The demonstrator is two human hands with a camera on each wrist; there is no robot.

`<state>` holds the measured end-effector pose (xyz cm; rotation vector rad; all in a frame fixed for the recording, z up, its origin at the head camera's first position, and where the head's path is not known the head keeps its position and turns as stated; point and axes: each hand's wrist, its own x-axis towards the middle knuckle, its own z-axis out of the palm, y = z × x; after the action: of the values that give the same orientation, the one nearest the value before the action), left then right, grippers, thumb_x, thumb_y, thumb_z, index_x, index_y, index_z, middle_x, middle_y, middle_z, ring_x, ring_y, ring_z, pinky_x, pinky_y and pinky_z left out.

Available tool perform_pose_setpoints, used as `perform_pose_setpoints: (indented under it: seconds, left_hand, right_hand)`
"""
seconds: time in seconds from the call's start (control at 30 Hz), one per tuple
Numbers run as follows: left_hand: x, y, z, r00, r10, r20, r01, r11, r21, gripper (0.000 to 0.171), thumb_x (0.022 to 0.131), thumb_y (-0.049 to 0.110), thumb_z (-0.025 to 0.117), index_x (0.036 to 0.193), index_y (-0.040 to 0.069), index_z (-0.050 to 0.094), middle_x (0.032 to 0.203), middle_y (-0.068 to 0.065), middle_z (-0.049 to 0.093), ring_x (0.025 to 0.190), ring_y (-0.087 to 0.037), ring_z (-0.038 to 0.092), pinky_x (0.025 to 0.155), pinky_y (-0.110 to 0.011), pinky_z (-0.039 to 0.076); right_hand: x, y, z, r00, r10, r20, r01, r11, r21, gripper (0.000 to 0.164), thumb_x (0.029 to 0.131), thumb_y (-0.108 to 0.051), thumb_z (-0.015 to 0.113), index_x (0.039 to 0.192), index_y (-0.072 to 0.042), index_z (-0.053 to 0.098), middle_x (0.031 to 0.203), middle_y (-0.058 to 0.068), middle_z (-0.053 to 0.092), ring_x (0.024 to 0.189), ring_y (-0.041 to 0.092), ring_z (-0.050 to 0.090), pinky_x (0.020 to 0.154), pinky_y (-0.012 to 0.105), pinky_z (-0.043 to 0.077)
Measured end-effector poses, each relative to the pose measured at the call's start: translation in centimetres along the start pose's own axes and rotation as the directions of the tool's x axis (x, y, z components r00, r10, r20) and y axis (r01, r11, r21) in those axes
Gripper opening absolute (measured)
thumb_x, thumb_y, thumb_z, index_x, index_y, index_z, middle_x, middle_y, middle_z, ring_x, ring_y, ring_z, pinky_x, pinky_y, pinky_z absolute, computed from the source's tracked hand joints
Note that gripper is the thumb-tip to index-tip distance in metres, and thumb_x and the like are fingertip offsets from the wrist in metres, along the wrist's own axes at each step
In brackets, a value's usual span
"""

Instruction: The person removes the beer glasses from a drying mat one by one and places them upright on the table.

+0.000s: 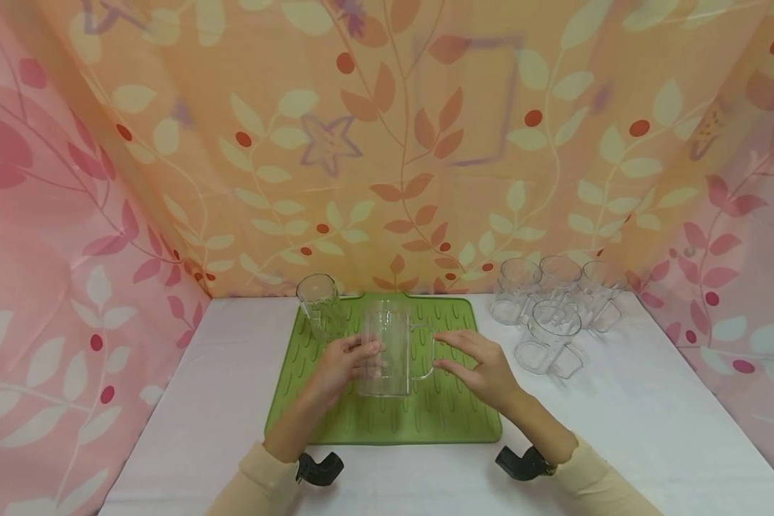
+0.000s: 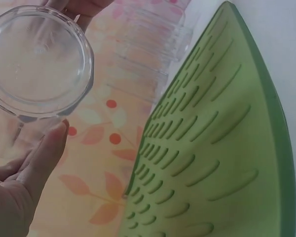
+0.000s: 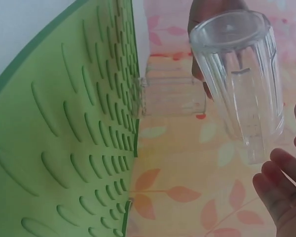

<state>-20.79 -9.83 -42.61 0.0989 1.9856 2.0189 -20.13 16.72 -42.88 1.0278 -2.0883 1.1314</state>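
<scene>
A clear glass mug [image 1: 393, 358] is held above the green ridged mat [image 1: 445, 426], its handle [image 1: 433, 351] toward the right. My left hand [image 1: 342, 364] grips the mug's left side, with the thumb at the front and the other fingers around the glass. At the handle, my right hand [image 1: 484, 367] has its thumb and fingers spread, the tips touching or very near it. In the right wrist view the fingers of the right hand [image 3: 283, 190] are not curled round the glass. The left wrist view shows one round end of the mug [image 2: 39, 59].
Another clear glass mug [image 1: 318, 304] stands at the mat's back left corner. Several more glass mugs [image 1: 550, 337] are grouped on the white tabletop [image 1: 645, 416] at the back right. Patterned cloth [image 1: 393, 143] hangs behind and on both sides.
</scene>
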Motion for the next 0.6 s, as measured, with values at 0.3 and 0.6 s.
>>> perform_pose_setpoints:
  seconds: [0.3,0.6]
  left_hand:
    - [-0.7,-0.6,0.5,0.992,0.124,-0.030,-0.122,0.990,0.066,0.054,0.087,0.017,0.073,0.135,0.001,0.053,0.128,-0.018,0.060,0.107,-0.022,0.068,0.085,-0.029,0.059]
    - [-1.5,-1.0,0.9,0.974,0.226,0.031,-0.228,0.971,0.071,0.070,0.082,0.007,0.076,0.144,0.005,0.043,0.141,-0.021,0.051,0.121,-0.038,0.059,0.088,-0.028,0.058]
  right_hand:
    - [-0.2,0.0,0.0,0.991,0.120,-0.059,-0.112,0.986,0.122,0.042,0.071,0.011,0.077,0.112,0.005,0.068,0.104,0.020,0.071,0.100,0.006,0.067,0.084,0.020,0.057]
    - [-0.8,0.4,-0.1,0.934,0.356,0.025,-0.331,0.837,0.435,0.038,0.082,0.010,0.069,0.119,0.016,0.059,0.112,-0.005,0.070,0.103,0.004,0.066,0.082,0.021,0.059]
